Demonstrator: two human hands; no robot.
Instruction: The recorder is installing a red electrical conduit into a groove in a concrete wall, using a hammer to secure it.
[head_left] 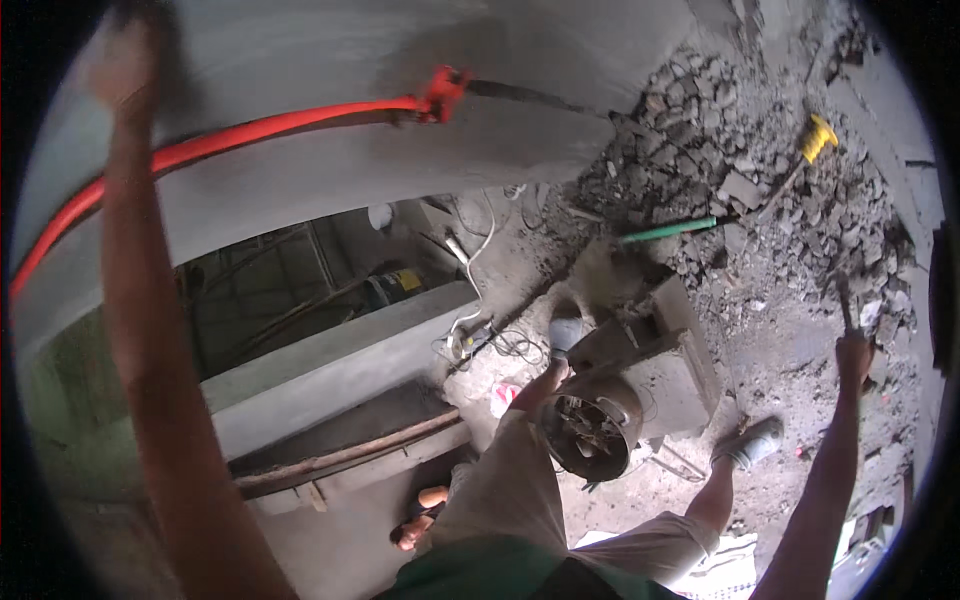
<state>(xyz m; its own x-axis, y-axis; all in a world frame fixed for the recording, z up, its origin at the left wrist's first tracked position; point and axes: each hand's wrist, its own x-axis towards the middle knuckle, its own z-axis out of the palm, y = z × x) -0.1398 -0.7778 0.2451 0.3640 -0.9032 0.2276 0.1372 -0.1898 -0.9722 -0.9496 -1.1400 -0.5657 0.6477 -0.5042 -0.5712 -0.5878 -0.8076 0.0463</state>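
My left hand (130,62) is raised at the upper left against the grey plastered wall (330,50). Motion smears its fingers, so I cannot make out whether they hold anything. Just below it, my forearm crosses in front of a red conduit pipe (250,130), which runs along the wall into a red junction box (442,93). Off to the right, my right hand (853,358) is closed round a short grey tool with a narrow end (846,300); its exact kind is unclear. The tool points away from me, over broken rubble (800,235).
A bucket of debris (590,430) stands between my legs, beside pale blocks (675,370). A yellow-guarded chisel (818,138) and a green tube (670,230) lie on the rubble. A white cable (485,250) trails near an opening (280,275) in the wall.
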